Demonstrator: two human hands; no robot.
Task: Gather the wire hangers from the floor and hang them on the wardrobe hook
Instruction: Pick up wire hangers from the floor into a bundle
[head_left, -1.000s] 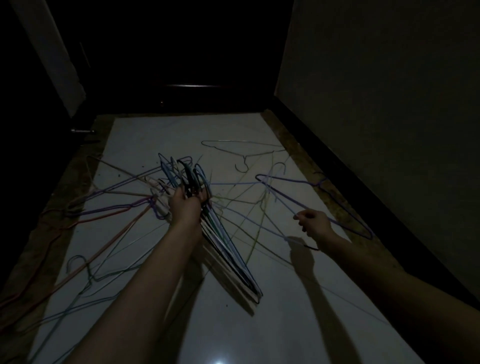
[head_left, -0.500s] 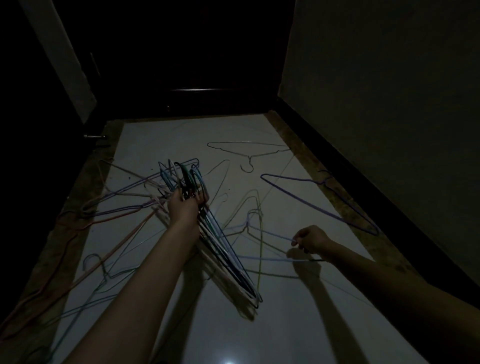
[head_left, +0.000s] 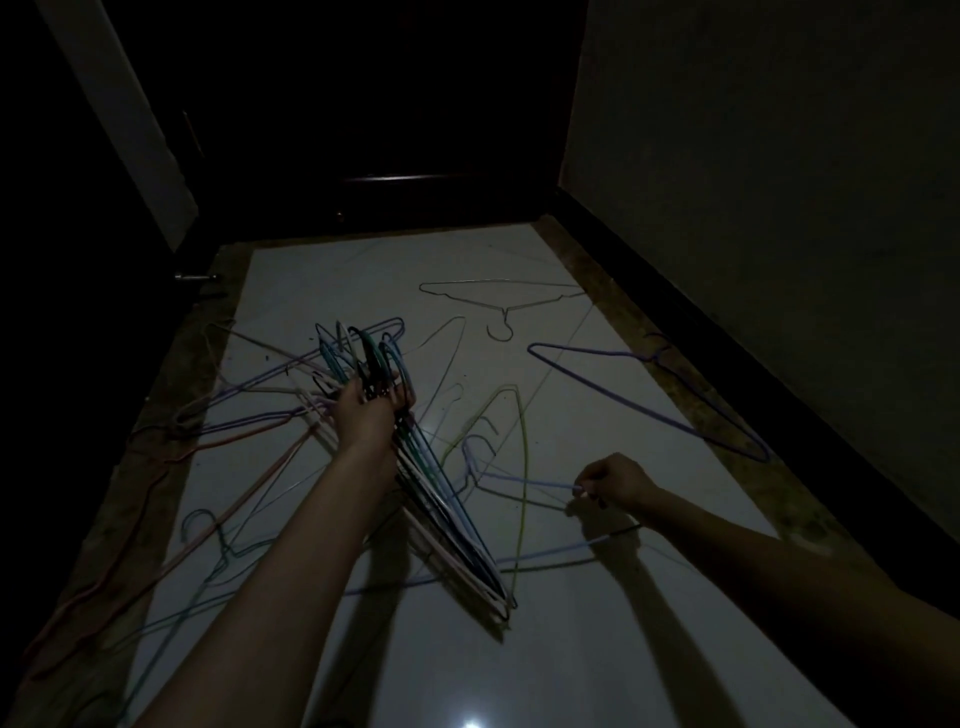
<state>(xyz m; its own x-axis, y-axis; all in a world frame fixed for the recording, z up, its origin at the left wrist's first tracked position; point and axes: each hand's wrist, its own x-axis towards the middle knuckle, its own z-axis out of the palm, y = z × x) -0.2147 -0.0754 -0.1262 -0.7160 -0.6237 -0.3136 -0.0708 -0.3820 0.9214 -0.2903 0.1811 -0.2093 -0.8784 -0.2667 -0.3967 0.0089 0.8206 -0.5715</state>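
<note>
Head view: dim room, pale floor (head_left: 545, 649). Left hand (head_left: 366, 415) grips bundle of wire hangers (head_left: 441, 499) near hooks, fingers curled round them; bundle slants down toward viewer, lower ends near floor. Right hand (head_left: 613, 480) pinches light blue hanger (head_left: 519, 480) at wire, just right of bundle. Loose hangers on floor: purple hanger (head_left: 649, 395) at right near dark skirting, pale hanger (head_left: 498, 296) farther off, tangle of hangers (head_left: 218, 431) at left.

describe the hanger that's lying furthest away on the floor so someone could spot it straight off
Start at the dark door at the far end of the pale floor. Just before it, right of centre, lies a lone thin pale wire hanger, hook toward the camera. Unlike the others, it is uncoloured and overlaps no other hanger.
</note>
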